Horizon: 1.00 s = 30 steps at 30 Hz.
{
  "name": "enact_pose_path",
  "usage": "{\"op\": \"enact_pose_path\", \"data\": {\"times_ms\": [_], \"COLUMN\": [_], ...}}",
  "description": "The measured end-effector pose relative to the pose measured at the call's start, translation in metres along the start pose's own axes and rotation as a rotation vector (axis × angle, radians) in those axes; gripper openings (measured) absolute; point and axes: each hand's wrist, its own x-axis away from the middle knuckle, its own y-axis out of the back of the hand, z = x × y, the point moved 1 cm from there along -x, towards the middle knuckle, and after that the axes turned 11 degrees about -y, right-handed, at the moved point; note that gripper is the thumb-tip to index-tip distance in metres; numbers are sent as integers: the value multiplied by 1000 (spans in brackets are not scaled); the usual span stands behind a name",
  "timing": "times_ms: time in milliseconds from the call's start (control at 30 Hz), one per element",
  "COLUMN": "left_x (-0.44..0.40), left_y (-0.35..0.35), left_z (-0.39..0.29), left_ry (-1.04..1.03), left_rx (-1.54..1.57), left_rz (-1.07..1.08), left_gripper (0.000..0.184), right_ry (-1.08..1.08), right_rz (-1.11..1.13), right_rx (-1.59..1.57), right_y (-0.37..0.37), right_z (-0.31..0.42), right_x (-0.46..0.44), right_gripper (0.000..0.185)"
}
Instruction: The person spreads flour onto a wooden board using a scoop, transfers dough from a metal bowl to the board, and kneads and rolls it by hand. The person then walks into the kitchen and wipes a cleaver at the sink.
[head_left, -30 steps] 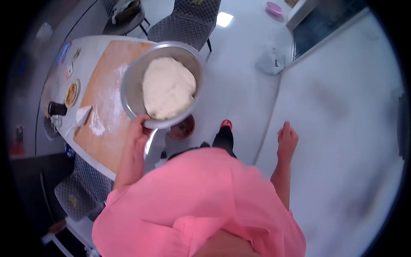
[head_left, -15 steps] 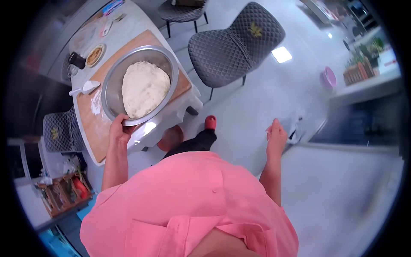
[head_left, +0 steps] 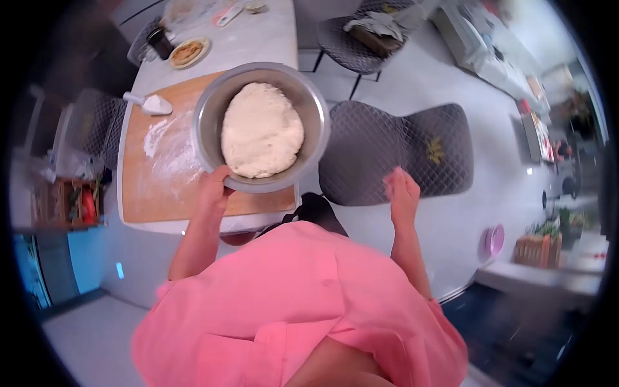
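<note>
A wide metal bowl (head_left: 316, 122) holds a large pale lump of dough (head_left: 261, 132). My left hand (head_left: 215, 184) grips the bowl's near-left rim, its thumb over the edge. The bowl overlaps the right part of a wooden board (head_left: 138, 187) dusted with white flour (head_left: 171, 151); whether it rests on the board or is held above it I cannot tell. Away to the right, my right hand (head_left: 403, 188) is raised in front of a grey chair, fingers curled and slightly blurred, with nothing visible in them.
A white scoop of flour (head_left: 155, 104) lies on the board's far left corner. Behind it are a plate of food (head_left: 189, 53) and a dark jar (head_left: 159, 43) on the table (head_left: 258, 39). Quilted grey chairs (head_left: 361, 151) stand to the right. A pink basin (head_left: 494, 240) is on the floor.
My view has turned right, toward the chairs. The bowl, still in my left hand, sits further right in view and over the board. My right hand's fingers have curled in more.
</note>
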Motion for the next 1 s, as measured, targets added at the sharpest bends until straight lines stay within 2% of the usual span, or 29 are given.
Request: {"op": "enact_pose_path", "data": {"times_ms": [33, 67, 100, 133, 167, 233, 367, 433, 500, 567, 633, 733, 767, 833, 900, 967, 1000], "left_x": [1, -8, -9, -8, -8, 2, -11, -32, -50, -75, -97, -137, -149, -173, -202, -225, -232], "left_y": [2, 9, 13, 11, 6, -9, -41, -57, -84, -112, -139, -178, -186, -190, -200, -204, -210], "left_z": [-6, 11, 18, 23, 25, 18, 27, 34, 26, 15, 4, -11, -16, -17, -14, -13, -20], "left_ry": [-12, -62, -63, -100, -144, -131, -124, -143, -135, -111, -158, -99, -94, -87, -62, -55, -81], "left_rx": [-11, -1, 14, 38, 64, 92, 140, 111, 114, 118, 190, 179, 181, 3, -18, -42, -19], "left_rz": [-28, 34, -4, 17, 40, -59, -217, -241, -285, -330, -281, -383, -401, -329, -344, -353, -384], "left_gripper": [23, 26, 26, 25, 25, 25, 25, 26, 27, 29, 32, 34, 34, 34, 35, 35, 35], "right_ry": [43, 165, 287, 289, 297, 355, 461, 484, 532, 383, 156, 164, 84, 1, -97, -66, 135], "right_rz": [120, 240, 360, 448, 535, 642, 629, 543, 560, 631, 671, 671, 726, 784, 977, 951, 874], "right_rx": [4, 91, 174, 233, 292, 444, 516, 692, 600, 546, 392, 527, 551, 586, 456, 494, 553], "right_y": [-28, -53, -79, -108, -140, -198, -268, -278, -293, -308, -326, -356, -367, -388, -404, -421, -426], "right_z": [19, 41, 62, 81, 95, 101, 61, 59, 51, 57, 70, 93, 101, 105, 114, 112, 113], "right_x": [-13, -29, -43, -57, -72, -110, -169, -183, -219, -255, -293, -340, -354, -375, -398, -412, -416], "right_gripper": [32, 28, 27, 29, 33, 45, 52, 61, 63, 62, 63, 62, 60, 57, 50, 46, 45]}}
